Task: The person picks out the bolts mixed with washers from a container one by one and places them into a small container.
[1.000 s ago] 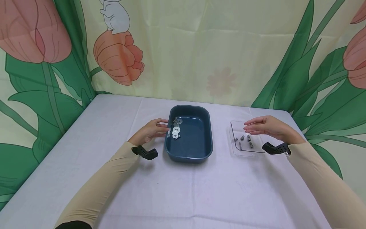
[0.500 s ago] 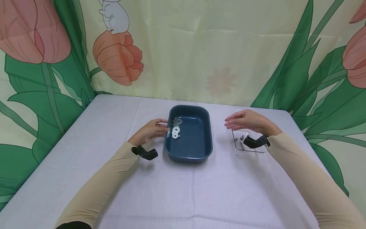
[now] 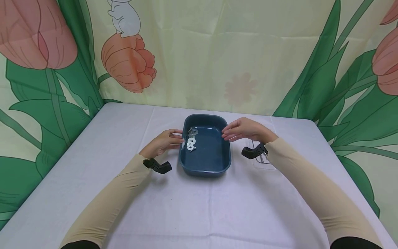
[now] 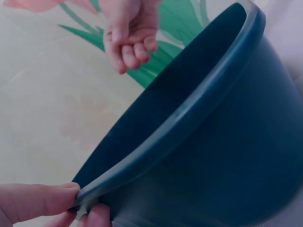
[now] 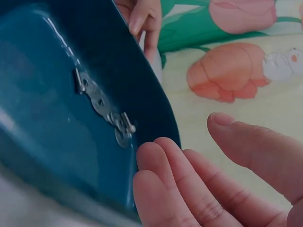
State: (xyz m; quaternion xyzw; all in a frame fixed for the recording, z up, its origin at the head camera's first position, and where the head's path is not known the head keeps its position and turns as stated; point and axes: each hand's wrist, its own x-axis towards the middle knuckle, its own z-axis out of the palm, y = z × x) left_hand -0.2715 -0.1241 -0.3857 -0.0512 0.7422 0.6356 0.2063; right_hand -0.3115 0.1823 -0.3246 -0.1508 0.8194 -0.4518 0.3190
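Observation:
A dark blue plastic tub (image 3: 205, 162) stands on the white-covered table. My left hand (image 3: 164, 142) grips its left rim, thumb (image 4: 42, 201) at the edge and fingertips against the outer wall. Along the left side inside the tub lie several metal washers (image 3: 191, 141) and a few small screws (image 5: 128, 122). My right hand (image 3: 245, 129) hovers at the tub's right rim; its fingers (image 5: 199, 189) are extended, thumb apart, with nothing held between them. Behind the right wrist, a shallow clear tray (image 3: 264, 167) is mostly hidden, and so are the bolts in it.
Black wrist cameras (image 3: 160, 166) hang under both wrists, close to table height. A floral curtain (image 3: 199, 62) borders the back and sides of the table. White cloth (image 3: 174, 211) covers the tabletop in front of the tub.
My right hand has moved left from above the clear tray to the tub's right rim, and its forearm now covers much of the tray. The left hand and the tub have stayed put.

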